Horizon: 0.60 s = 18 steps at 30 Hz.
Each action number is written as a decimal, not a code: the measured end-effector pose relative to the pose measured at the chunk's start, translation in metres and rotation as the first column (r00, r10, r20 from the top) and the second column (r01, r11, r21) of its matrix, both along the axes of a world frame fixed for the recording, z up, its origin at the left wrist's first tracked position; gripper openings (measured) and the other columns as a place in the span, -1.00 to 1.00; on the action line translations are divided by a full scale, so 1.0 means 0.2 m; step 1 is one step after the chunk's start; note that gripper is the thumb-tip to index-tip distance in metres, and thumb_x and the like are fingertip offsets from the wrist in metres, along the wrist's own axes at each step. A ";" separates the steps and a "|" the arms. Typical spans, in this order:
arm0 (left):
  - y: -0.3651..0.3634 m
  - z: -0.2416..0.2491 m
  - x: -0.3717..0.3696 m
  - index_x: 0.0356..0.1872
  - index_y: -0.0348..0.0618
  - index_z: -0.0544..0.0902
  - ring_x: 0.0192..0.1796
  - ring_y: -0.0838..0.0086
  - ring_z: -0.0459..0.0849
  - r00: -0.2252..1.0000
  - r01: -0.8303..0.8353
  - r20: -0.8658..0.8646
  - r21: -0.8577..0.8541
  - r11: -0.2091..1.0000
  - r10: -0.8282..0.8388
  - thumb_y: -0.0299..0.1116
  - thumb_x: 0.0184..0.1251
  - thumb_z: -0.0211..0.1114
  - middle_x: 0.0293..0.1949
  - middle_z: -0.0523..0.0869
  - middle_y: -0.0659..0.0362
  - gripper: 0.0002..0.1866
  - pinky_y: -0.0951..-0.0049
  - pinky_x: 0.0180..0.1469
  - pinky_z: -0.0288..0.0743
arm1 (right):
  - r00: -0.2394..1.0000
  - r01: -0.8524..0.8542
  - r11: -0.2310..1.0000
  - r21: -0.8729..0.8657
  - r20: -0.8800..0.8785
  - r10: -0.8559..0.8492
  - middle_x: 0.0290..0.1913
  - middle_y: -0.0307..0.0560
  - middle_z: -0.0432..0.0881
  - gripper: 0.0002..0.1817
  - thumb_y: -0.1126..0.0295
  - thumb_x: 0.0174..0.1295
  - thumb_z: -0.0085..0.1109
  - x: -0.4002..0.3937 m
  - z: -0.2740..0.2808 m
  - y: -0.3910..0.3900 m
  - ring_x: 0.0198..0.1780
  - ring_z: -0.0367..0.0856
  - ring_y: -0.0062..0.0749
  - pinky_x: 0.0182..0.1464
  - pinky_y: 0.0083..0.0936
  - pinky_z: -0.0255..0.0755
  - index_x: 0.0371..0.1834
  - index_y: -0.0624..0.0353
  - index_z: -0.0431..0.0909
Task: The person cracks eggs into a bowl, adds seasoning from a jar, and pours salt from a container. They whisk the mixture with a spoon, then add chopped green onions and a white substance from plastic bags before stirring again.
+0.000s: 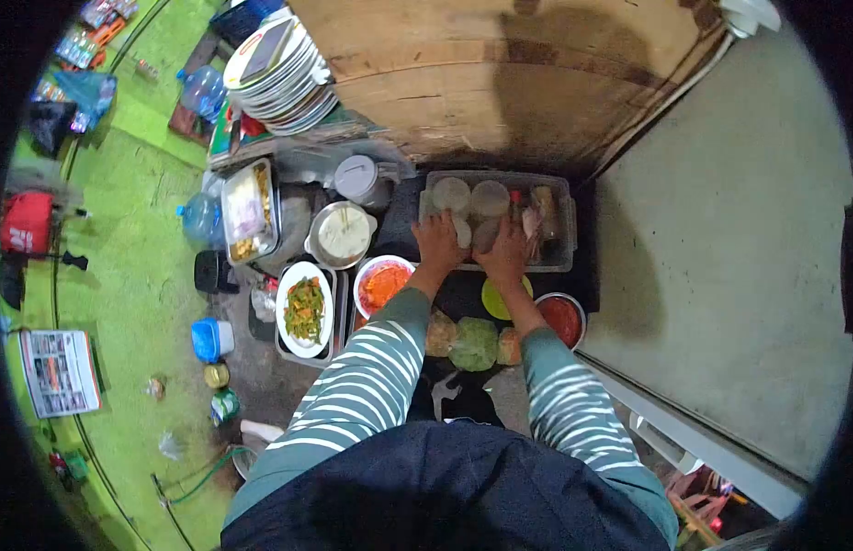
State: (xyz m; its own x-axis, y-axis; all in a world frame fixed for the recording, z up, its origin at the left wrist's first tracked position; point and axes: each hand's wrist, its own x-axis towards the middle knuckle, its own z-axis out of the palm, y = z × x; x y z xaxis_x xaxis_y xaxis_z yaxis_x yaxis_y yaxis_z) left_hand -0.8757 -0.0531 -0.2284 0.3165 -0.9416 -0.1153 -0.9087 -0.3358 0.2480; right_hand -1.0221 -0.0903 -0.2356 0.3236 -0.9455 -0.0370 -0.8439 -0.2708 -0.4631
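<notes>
My left hand (438,241) reaches over the near side of a clear plastic bin (559,257), its fingers spread beside a round pale container (461,231). Close to it on the right, my right hand (504,250) lies over the same side, fingers stretched out near another round container (486,234). Whether either hand presses on these containers is hard to tell. Farther back in the bin stand two more round translucent containers (451,195). Bottles and small packets (534,220) fill its right part.
Left of my arms are a plate of green vegetables (305,310), a bowl of orange-red food (385,283) and a white pot (342,234). Bagged green food (473,344) and a bowl of red sauce (561,320) sit near my forearms. Stacked plates (288,87) stand at the back left.
</notes>
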 end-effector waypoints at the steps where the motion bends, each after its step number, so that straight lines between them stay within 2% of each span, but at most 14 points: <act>1: 0.03 0.00 0.01 0.35 -0.23 0.30 0.26 0.05 0.46 1.000 -0.023 0.001 0.006 1.000 0.023 0.09 -0.13 0.55 0.20 0.49 -0.02 0.02 -0.39 0.32 0.07 | 1.000 0.023 0.990 -0.139 -0.004 -0.024 0.26 0.26 0.45 0.18 0.15 -0.14 0.59 -0.02 0.04 0.02 0.32 0.38 0.23 0.39 0.21 0.13 0.56 0.16 0.05; 2: 0.09 0.00 0.01 0.33 -0.21 0.32 0.25 0.03 0.46 1.000 -0.014 -0.017 -0.100 0.995 0.012 0.07 -0.16 0.57 0.20 0.49 -0.02 0.01 -0.45 0.31 0.04 | 1.000 -0.001 0.992 -0.128 -0.006 0.000 0.26 0.26 0.45 0.18 0.15 -0.14 0.59 -0.05 0.08 0.04 0.32 0.38 0.23 0.39 0.21 0.13 0.56 0.16 0.05; 3: 0.14 0.01 0.02 0.31 -0.19 0.33 0.25 0.02 0.46 1.000 -0.005 -0.028 -0.210 0.978 -0.001 0.05 -0.18 0.58 0.19 0.49 -0.02 0.00 -0.50 0.29 0.01 | 0.997 0.042 0.989 -0.141 0.073 -0.032 0.28 0.28 0.43 0.15 0.17 -0.13 0.59 -0.08 0.14 0.06 0.35 0.34 0.25 0.41 0.18 0.12 0.55 0.16 0.07; 4: 0.21 0.08 0.02 0.28 -0.19 0.34 0.23 -0.02 0.46 0.998 0.010 -0.049 -0.325 0.946 -0.028 -0.03 -0.20 0.60 0.17 0.49 -0.04 -0.04 -0.40 0.32 0.10 | 0.986 0.086 0.986 -0.144 0.151 -0.064 0.29 0.29 0.40 0.13 0.19 -0.13 0.58 -0.10 0.21 0.09 0.37 0.31 0.26 0.42 0.15 0.11 0.54 0.16 0.09; 5: 0.30 0.16 0.03 0.28 -0.19 0.34 0.23 -0.02 0.46 0.999 -0.013 -0.050 -0.313 0.950 -0.003 -0.03 -0.20 0.60 0.17 0.49 -0.04 -0.04 -0.40 0.32 0.10 | 0.988 0.062 0.989 -0.132 0.150 -0.042 0.29 0.29 0.40 0.13 0.19 -0.13 0.58 -0.14 0.28 0.13 0.37 0.31 0.26 0.42 0.15 0.11 0.54 0.16 0.09; 7: 0.47 0.40 0.02 0.26 -0.23 0.35 0.21 -0.04 0.45 0.950 -0.008 -0.272 -0.516 0.857 -0.155 -0.10 -0.19 0.59 0.14 0.49 -0.08 -0.07 -0.12 0.34 0.25 | 0.909 0.096 0.987 -0.129 0.416 -0.034 0.35 0.31 0.31 0.10 0.19 -0.09 0.56 -0.22 0.43 0.19 0.42 0.21 0.25 0.46 0.10 0.07 0.53 0.16 0.08; 8: 0.57 0.49 0.00 0.24 -0.23 0.38 0.19 -0.06 0.45 0.952 -0.033 -0.276 -0.514 0.857 -0.129 -0.15 -0.17 0.58 0.12 0.48 -0.11 -0.12 0.09 0.31 0.33 | 0.910 0.070 0.989 -0.133 0.415 -0.008 0.35 0.31 0.31 0.10 0.19 -0.09 0.56 -0.25 0.46 0.22 0.42 0.21 0.25 0.46 0.10 0.07 0.53 0.16 0.08; 10: 0.82 0.73 -0.05 0.24 -0.21 0.41 0.19 -0.05 0.45 0.951 -0.047 -0.290 -0.490 0.870 -0.111 -0.15 -0.17 0.57 0.11 0.48 -0.11 -0.14 0.08 0.30 0.34 | 0.891 0.129 0.965 -0.228 0.453 -0.012 0.37 0.29 0.24 0.08 0.21 -0.06 0.54 -0.31 0.54 0.31 0.45 0.14 0.22 0.45 0.09 0.08 0.53 0.15 0.08; 11: 0.95 0.84 -0.06 0.24 -0.20 0.43 0.18 -0.03 0.45 0.945 -0.028 -0.300 -0.466 0.885 -0.128 -0.15 -0.16 0.57 0.10 0.48 -0.11 -0.16 0.06 0.28 0.34 | 0.889 0.096 0.969 -0.228 0.457 0.019 0.37 0.29 0.24 0.08 0.21 -0.06 0.54 -0.32 0.59 0.35 0.45 0.14 0.22 0.45 0.09 0.08 0.53 0.15 0.08; 13: 1.22 0.98 -0.07 0.26 -0.16 0.45 0.18 0.00 0.46 0.922 -0.002 -0.355 -0.402 0.915 -0.154 -0.13 -0.17 0.57 0.09 0.48 -0.08 -0.15 0.07 0.29 0.33 | 0.956 0.031 0.970 -0.241 0.290 0.042 0.36 0.28 0.24 0.07 0.23 -0.06 0.54 -0.33 0.71 0.43 0.43 0.18 0.21 0.42 0.05 0.11 0.53 0.14 0.09; 14: 1.36 1.03 -0.06 0.26 -0.18 0.43 0.18 0.05 0.48 0.941 0.042 -0.300 -0.356 0.933 -0.157 -0.09 -0.19 0.60 0.10 0.50 -0.05 -0.10 0.10 0.25 0.36 | 0.956 -0.062 0.954 -0.292 0.256 0.141 0.34 0.26 0.27 0.06 0.24 -0.08 0.53 -0.34 0.74 0.47 0.40 0.22 0.20 0.40 0.05 0.17 0.52 0.13 0.11; 15: 1.51 1.07 -0.05 0.26 -0.16 0.45 0.18 0.08 0.48 0.951 0.039 -0.276 -0.336 0.941 -0.138 -0.07 -0.20 0.60 0.11 0.50 -0.02 -0.10 0.10 0.26 0.33 | 0.954 -0.073 0.951 -0.299 0.258 0.155 0.34 0.26 0.27 0.06 0.24 -0.08 0.53 -0.30 0.78 0.53 0.40 0.22 0.20 0.40 0.05 0.17 0.52 0.13 0.11; 18: 1.96 1.13 0.03 0.24 -0.17 0.47 0.17 0.08 0.48 0.962 -0.024 -0.269 -0.287 0.958 -0.056 -0.05 -0.19 0.59 0.10 0.52 -0.01 -0.13 0.06 0.28 0.29 | 0.868 -0.386 0.864 -0.324 0.190 0.459 0.29 0.21 0.35 0.06 0.24 -0.16 0.53 -0.19 0.89 0.75 0.31 0.33 0.18 0.32 0.00 0.30 0.49 0.12 0.16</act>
